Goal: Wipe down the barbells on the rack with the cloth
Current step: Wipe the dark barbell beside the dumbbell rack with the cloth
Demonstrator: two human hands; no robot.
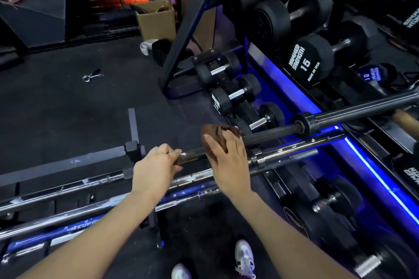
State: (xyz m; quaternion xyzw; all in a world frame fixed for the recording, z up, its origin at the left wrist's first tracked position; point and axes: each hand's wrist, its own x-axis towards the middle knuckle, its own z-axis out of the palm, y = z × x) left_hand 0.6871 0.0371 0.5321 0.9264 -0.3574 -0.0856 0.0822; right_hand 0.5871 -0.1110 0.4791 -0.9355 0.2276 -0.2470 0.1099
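From the head view: my left hand (156, 165) grips the dark barbell (283, 130) near its end, my right hand (229, 156) clamps the brown cloth (215, 132) around it. Risk: the bar rolling off the rack (133, 149) if I push hard.

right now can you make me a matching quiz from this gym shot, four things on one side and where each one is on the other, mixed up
Things:
1. brown cloth
2. cardboard box
3. dumbbell marked 15
4. spring collar clip

Places:
A. on the dumbbell rack at right
B. lying alone on the open floor
C. under the right hand, on a barbell
D. on the floor by the black wire shelving

Pairs: 1-C, 2-D, 3-A, 4-B
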